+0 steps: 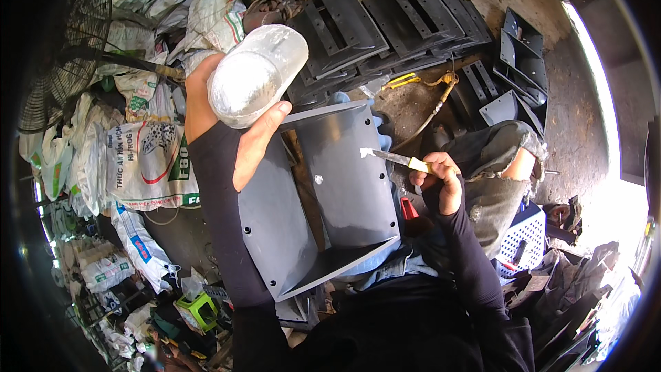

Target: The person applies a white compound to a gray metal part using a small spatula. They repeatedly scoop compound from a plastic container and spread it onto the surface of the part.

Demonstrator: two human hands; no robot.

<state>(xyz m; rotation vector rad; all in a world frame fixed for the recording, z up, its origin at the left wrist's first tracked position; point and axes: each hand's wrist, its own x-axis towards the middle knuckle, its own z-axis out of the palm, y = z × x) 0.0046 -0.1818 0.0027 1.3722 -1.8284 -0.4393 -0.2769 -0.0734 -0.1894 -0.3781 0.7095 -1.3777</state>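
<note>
My left hand (256, 143) is wrapped round a clear plastic cup (284, 52), tilted so that white material shows inside it. In my right hand (444, 180) is a narrow-bladed knife (399, 159) with a pale yellow handle. Its tip touches a white smear (365, 153) on a dark grey, curved metal-looking part (344, 196), which rests across my lap. This part has a long slot between its two curved panels and small holes along the edges. Another small white spot (318, 180) marks the same panel, near the slot.
Similar dark parts (413, 17) lie stacked ahead, with more at the right (521, 58). A yellow cutter (401, 80) and a hose (437, 107) lie on the floor. At the left are a fan (65, 48) and printed sacks (151, 158). A white perforated basket (523, 238) stands at right.
</note>
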